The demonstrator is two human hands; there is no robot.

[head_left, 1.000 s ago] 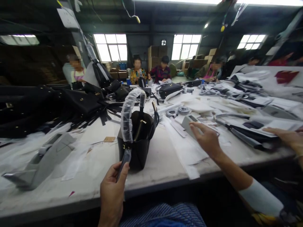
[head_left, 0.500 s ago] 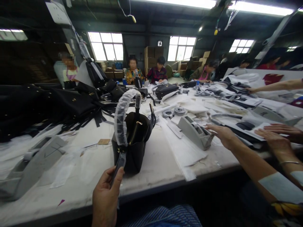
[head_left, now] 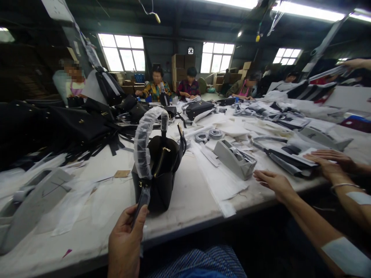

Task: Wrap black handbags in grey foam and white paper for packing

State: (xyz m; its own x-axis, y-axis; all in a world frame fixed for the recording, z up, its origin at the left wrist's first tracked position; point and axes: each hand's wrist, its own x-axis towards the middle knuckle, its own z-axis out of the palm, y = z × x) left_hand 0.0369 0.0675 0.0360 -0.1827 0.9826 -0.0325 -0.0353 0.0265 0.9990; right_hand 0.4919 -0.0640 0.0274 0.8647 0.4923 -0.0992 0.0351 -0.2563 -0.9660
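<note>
A small black handbag (head_left: 162, 173) stands upright on the white table (head_left: 191, 200), close to the near edge. One of its handles (head_left: 143, 139) is wrapped in white foam sheet and arches above it. My left hand (head_left: 127, 239) is closed on the lower end of that wrapped handle, thumb pressed on it, just in front of the bag. My right hand (head_left: 275, 184) hovers over the table edge, right of a grey tape dispenser (head_left: 234, 158), fingers loosely stretched toward it. I see nothing in that hand.
A second grey tape dispenser (head_left: 31, 204) lies at the near left. Black bags (head_left: 78, 123) pile at the left, white sheets and tape rolls (head_left: 208, 135) across the middle. A co-worker's two hands (head_left: 330, 162) rest on a dark piece at right. Several people sit at the far end.
My right hand has drawn back from the tape dispenser toward the table's near edge. The view has shifted left and down. My left hand keeps its grip on the wrapped handle.
</note>
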